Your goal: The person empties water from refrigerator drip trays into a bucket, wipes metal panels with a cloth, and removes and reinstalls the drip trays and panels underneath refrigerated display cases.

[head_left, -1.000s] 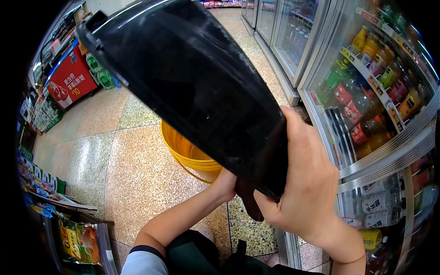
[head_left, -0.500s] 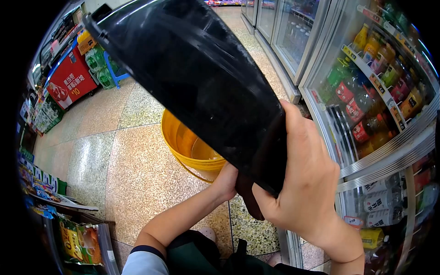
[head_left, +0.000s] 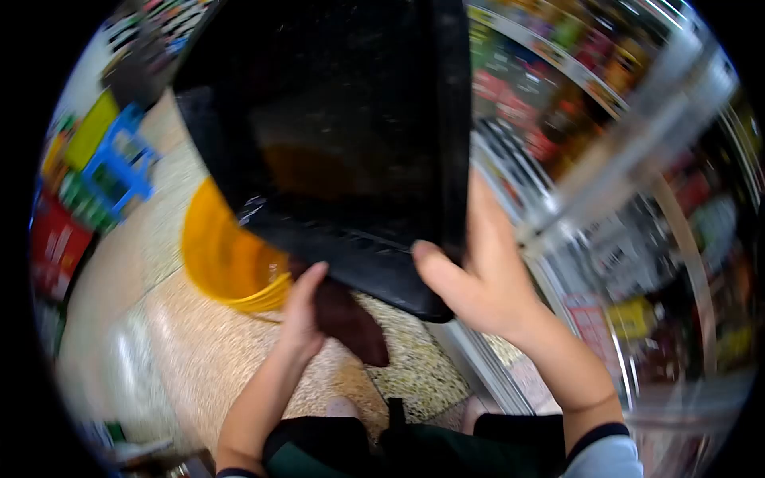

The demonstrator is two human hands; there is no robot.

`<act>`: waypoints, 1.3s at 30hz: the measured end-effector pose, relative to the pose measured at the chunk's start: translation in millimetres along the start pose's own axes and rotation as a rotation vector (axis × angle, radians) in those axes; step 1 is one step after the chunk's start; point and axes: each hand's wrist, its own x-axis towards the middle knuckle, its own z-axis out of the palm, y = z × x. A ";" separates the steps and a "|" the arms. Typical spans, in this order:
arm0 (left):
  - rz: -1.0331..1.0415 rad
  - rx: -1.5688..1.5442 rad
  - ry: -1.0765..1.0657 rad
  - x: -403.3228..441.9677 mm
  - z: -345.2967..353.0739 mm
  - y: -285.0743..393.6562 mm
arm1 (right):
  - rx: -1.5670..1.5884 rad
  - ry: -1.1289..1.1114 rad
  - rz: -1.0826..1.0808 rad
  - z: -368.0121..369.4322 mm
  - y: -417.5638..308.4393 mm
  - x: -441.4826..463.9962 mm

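Observation:
A large black plastic tray (head_left: 351, 119) fills the upper middle, tilted so that its shiny inside faces me. My right hand (head_left: 486, 279) grips its lower right corner, thumb over the near edge and fingers behind. Below the tray's near edge, my left hand (head_left: 301, 315) is closed on a dark maroon cloth (head_left: 351, 323) that hangs down; part of the hand and cloth is hidden behind the tray. On the floor beyond my left hand stands a yellow bucket (head_left: 211, 255), partly covered by the tray, with some liquid seen inside.
A drinks fridge (head_left: 550, 52) with shelves of bottles stands on the right, its blurred door frame (head_left: 629, 135) near my right arm. A blue stool (head_left: 119, 163) and a red box (head_left: 60, 247) are at the left. Speckled tiles (head_left: 191, 350) cover the floor.
The tray has turned from showing its outside to showing its inside. My left hand and the cloth have moved left. The view has swung right, so the bucket sits further left.

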 end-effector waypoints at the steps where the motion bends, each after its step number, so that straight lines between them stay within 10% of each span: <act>1: -0.003 -0.014 -0.017 -1.8 -7.2 -4.9 | 0.078 0.033 0.045 -1.3 15.5 -10.6; 9: 0.380 0.646 -0.231 -39.4 12.6 -16.9 | 0.998 0.178 0.866 -49.1 72.5 -114.0; 17: 0.015 0.880 -0.425 -51.2 54.5 -59.7 | 1.276 0.122 1.443 -63.1 121.0 -265.5; 29: -0.467 0.832 -0.127 -22.9 74.3 -150.8 | 1.395 0.236 1.609 -55.7 165.5 -348.0; 39: -0.317 0.872 -0.073 4.4 77.8 -293.7 | 1.014 0.465 1.685 -71.0 205.6 -438.2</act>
